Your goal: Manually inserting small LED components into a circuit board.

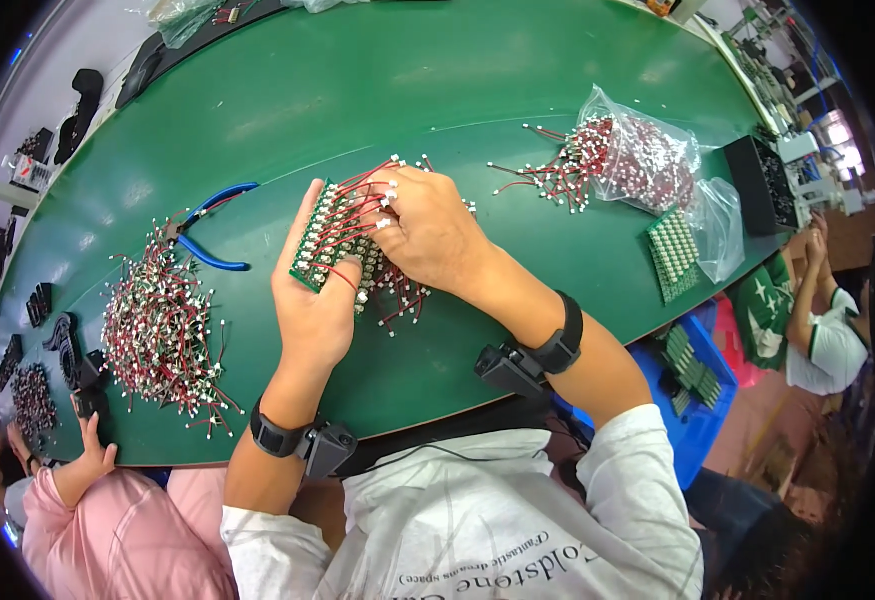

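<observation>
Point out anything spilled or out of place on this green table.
Loose red-wired connectors fan out from the clear plastic bag onto the green table, looking spilled. Nothing appears visibly damaged.

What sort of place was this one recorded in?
Probably an electronics assembly workshop: a long green workbench carries a heap of small red-wired parts, blue-handled pliers and, at the right, a green circuit-board panel.
</observation>
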`<act>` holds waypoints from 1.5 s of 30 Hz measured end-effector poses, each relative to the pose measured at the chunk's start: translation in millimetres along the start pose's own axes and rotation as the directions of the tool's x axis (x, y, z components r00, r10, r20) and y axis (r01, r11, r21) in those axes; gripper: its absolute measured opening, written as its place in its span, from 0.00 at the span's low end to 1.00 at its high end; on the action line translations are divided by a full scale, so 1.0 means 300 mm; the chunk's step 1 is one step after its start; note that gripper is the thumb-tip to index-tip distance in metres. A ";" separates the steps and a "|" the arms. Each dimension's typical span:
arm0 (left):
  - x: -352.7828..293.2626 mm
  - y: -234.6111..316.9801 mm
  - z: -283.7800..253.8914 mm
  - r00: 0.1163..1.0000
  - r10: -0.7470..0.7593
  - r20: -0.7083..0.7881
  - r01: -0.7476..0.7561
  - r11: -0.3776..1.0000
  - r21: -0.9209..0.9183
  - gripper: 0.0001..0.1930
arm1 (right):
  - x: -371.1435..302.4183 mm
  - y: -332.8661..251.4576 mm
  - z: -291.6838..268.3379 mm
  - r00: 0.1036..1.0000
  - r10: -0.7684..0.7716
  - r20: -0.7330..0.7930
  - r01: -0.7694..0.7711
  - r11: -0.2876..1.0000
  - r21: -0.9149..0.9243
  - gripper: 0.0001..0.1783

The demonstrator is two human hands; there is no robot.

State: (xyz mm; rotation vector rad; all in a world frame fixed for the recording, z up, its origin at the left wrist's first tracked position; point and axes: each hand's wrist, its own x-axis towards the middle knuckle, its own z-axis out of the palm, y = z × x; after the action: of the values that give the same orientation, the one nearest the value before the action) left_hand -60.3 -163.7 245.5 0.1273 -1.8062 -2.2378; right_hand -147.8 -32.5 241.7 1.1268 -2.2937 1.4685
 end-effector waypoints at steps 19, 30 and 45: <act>0.006 0.001 -0.015 1.000 -0.001 -0.004 0.001 0.999 0.047 0.33 | 0.008 -0.005 0.018 0.999 -0.032 0.031 0.035 0.995 -0.094 0.10; 0.012 0.001 -0.035 0.999 0.039 0.032 -0.043 0.987 0.157 0.32 | 0.020 0.010 0.012 0.997 -0.071 0.027 0.073 0.995 -0.073 0.06; 0.056 -0.007 -0.073 0.975 -0.098 -0.199 0.055 0.976 -0.212 0.33 | -0.005 -0.016 -0.057 0.933 0.263 0.246 -0.341 0.865 0.369 0.17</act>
State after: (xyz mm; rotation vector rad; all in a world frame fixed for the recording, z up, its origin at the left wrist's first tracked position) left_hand -71.6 -188.4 240.4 0.3826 -1.4781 -2.3491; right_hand -147.4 -18.3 252.7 1.0707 -2.4487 2.1263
